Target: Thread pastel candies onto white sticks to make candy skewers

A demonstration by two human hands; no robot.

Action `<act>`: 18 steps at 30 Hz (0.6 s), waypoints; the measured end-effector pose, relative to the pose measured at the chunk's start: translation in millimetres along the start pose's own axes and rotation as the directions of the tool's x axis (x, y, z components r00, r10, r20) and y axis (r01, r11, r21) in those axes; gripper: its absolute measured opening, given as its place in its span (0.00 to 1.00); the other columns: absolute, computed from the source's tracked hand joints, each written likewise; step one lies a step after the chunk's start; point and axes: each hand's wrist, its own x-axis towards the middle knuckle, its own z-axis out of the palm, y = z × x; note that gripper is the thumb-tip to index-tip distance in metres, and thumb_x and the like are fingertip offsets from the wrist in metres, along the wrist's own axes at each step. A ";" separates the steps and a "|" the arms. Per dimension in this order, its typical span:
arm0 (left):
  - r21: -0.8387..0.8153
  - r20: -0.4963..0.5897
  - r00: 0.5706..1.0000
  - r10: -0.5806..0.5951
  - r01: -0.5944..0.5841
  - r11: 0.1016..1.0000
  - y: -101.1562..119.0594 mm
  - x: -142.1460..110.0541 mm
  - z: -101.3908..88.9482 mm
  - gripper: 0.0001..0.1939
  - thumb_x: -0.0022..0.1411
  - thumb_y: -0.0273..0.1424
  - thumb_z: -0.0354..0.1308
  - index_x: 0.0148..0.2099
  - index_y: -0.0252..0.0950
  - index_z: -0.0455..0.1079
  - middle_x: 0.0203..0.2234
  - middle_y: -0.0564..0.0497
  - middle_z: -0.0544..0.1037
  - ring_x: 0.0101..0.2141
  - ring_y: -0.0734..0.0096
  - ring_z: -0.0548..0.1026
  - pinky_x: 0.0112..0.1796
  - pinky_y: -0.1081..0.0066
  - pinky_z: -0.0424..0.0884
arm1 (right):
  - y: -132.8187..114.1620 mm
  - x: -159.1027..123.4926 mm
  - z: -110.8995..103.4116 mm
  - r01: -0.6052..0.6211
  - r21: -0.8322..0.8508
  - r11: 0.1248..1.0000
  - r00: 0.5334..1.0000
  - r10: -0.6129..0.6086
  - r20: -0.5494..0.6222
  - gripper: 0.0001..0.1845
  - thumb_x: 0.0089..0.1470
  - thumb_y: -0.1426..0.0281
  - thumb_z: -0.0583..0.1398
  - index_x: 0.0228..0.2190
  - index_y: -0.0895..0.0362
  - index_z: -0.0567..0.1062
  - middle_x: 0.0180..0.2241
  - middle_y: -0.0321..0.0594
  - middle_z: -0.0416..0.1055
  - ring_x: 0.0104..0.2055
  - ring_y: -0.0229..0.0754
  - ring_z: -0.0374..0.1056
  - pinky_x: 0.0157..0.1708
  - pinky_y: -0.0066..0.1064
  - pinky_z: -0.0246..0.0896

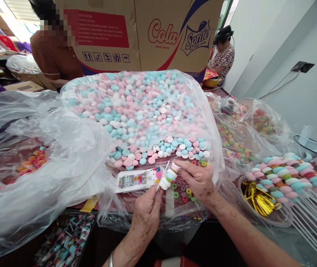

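Observation:
Between my two hands is a short candy skewer, a tilted row of pink, blue and white marshmallows with a green gummy ring among them. My left hand pinches its lower end, and a thin white stick slants up from the same fingers alongside the candies. The fingers of my right hand are closed on the pink upper end. Just left of the skewer lies a stack of printed packaging bags. Gummy rings are scattered beneath my right hand. Whether the stick passes through the candies is hidden.
A big clear bag of pastel marshmallows spreads ahead, before a tall carton. Finished-looking candy skewers rest at right over a tub with gold ties. Bags of gummies lie right. Two people sit behind the carton's sides.

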 end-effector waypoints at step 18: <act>-0.011 -0.041 0.998 -0.041 0.041 0.999 2.9 2.8 -0.4 0.15 0.65 0.35 0.48 0.27 0.36 0.66 0.17 0.57 0.63 0.19 0.75 0.61 0.23 0.76 0.59 | -0.9 -4.0 17.0 -0.009 0.101 0.995 0.999 0.004 0.048 0.18 0.61 0.68 0.54 0.51 0.51 0.75 0.49 0.39 0.75 0.51 0.43 0.71 0.53 0.38 0.66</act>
